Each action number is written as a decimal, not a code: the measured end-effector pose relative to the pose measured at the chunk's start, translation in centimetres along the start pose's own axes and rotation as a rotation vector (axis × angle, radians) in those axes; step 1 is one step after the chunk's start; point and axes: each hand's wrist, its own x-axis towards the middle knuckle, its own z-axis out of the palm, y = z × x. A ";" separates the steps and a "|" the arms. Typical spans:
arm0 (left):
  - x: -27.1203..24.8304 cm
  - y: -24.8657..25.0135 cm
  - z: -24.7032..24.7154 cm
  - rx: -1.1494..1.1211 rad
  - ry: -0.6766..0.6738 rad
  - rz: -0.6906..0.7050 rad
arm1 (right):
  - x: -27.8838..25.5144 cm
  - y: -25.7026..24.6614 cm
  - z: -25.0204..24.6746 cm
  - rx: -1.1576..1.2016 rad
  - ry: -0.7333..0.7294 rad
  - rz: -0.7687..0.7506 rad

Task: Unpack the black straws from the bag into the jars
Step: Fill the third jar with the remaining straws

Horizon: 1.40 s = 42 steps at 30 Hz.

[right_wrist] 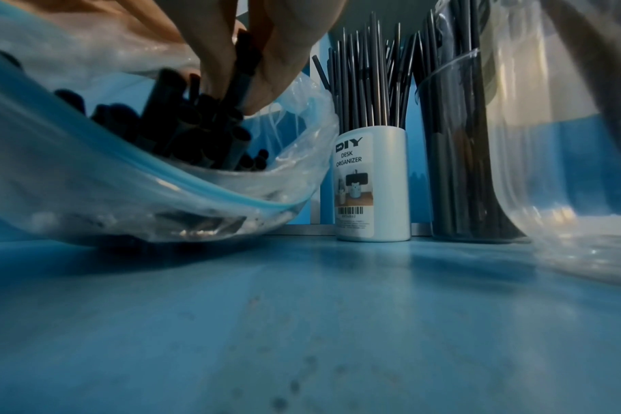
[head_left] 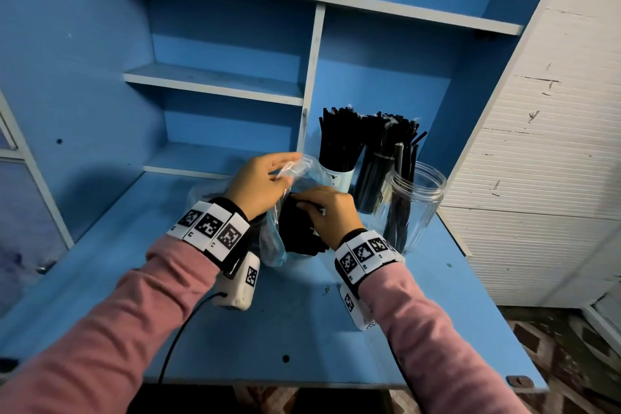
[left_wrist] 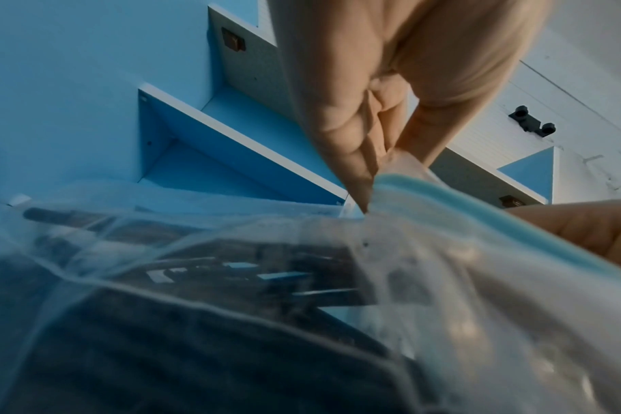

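Two hands meet over the blue surface [head_left: 302,319] in the head view. Left wrist: our left hand [left_wrist: 383,92] pinches the bag [left_wrist: 444,252] rim. Right wrist: our right hand [right_wrist: 266,42] grips black straws [right_wrist: 203,123] inside the bag, beside the jars [right_wrist: 568,168].

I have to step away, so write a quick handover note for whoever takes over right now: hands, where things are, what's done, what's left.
Left hand pinches the bag rim, holding its mouth open.
Right hand is inside the bag, fingers closed on a few straws.
The bag lies on the desk, many straws inside.
Done: white holder and the jar behind are packed with straws.
Left: clear jar at right holds only a few; move the bag's straws there.
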 end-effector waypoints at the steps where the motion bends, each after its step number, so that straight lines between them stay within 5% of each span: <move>1: 0.0 0.0 0.0 -0.004 0.002 -0.001 | 0.0 0.0 0.0 -0.003 0.008 0.002; 15: -0.3 -0.7 -1.2 0.044 0.011 -0.037 | -0.4 -0.5 -2.2 0.027 0.139 0.065; 26: -1.2 1.9 -0.5 0.270 0.039 0.113 | 1.6 -2.3 -10.5 -0.145 -0.055 0.232; 29: -1.0 4.0 0.7 0.302 -0.058 0.147 | 2.2 -3.2 -12.4 -0.224 -0.099 0.211; 33: -0.4 5.0 3.8 0.248 -0.208 0.136 | 2.9 -5.1 -14.6 -0.276 -0.128 0.155; 42: 0.4 6.9 8.6 -0.101 -0.093 0.079 | 3.0 -7.5 -16.9 -0.345 -0.048 -0.006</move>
